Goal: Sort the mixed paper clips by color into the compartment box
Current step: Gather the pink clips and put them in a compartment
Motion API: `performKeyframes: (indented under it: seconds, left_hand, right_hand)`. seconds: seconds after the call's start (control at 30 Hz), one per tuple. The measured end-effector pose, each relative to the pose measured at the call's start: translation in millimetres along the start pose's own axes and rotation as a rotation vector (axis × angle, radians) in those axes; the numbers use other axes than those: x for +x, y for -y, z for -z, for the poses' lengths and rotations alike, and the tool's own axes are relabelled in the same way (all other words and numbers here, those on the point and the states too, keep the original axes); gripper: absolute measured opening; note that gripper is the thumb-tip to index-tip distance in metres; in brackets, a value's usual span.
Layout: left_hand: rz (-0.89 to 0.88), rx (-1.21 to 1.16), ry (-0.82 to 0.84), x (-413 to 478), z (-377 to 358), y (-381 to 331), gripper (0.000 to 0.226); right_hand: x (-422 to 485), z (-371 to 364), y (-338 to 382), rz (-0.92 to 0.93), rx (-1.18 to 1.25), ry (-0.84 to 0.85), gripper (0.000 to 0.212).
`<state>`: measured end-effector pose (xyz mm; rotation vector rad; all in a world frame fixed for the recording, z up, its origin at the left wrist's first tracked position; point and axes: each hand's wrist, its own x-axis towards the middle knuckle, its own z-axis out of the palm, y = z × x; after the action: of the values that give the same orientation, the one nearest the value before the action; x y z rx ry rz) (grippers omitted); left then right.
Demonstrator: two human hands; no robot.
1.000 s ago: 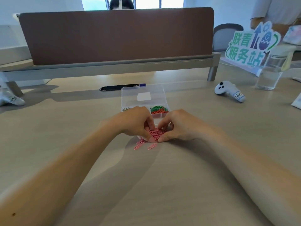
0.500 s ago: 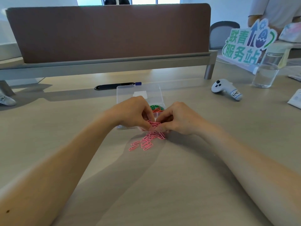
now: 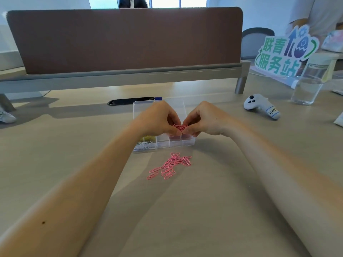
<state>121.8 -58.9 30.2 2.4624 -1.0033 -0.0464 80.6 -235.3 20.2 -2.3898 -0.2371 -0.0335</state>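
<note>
Pale desk [image 3: 204, 210]: my left hand [image 3: 157, 119] and right hand [image 3: 206, 120], a moment ago down on the pile, now jointly pinch a bunch of pink clips [image 3: 179, 127] above the box [image 3: 185, 142]. Loose pink clips [image 3: 170, 166] lie near it, awaiting another trip.

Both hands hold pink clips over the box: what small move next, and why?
Probably lower and release the pink bunch into the compartment below: left hand and right hand pinch it above the compartment box, and loose pink clips lie before it.
</note>
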Motion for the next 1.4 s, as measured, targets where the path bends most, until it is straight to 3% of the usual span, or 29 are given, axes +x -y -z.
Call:
performKeyframes:
  seconds: [0.67, 0.97, 1.13, 1.23, 1.4]
  left_hand:
    - [-0.022, -0.056, 0.123, -9.9, 3.7, 6.6, 0.031]
    - [-0.058, -0.073, 0.1, -9.4, 0.0, 4.8, 0.032]
    - [-0.081, -0.044, 0.035, -14.0, 5.4, 5.2, 0.021]
    - [-0.021, 0.028, 0.173, -28.0, 16.7, 9.7, 0.021]
    - [0.166, 0.308, 0.586, -53.6, 28.8, 8.1, 0.064]
  right_hand:
    - [-7.0, -12.7, -4.1, -0.01, -0.002, -0.076, 0.019]
    - [-13.9, -13.2, -2.7, 0.001, -0.002, -0.137, 0.013]
    - [-21.6, -11.0, 1.0, 0.023, 0.023, -0.135, 0.01]
    - [-29.2, -9.6, 6.6, 0.024, 0.014, 0.034, 0.013]
    - [-39.3, -18.0, 15.2, -0.023, -0.204, 0.225, 0.037]
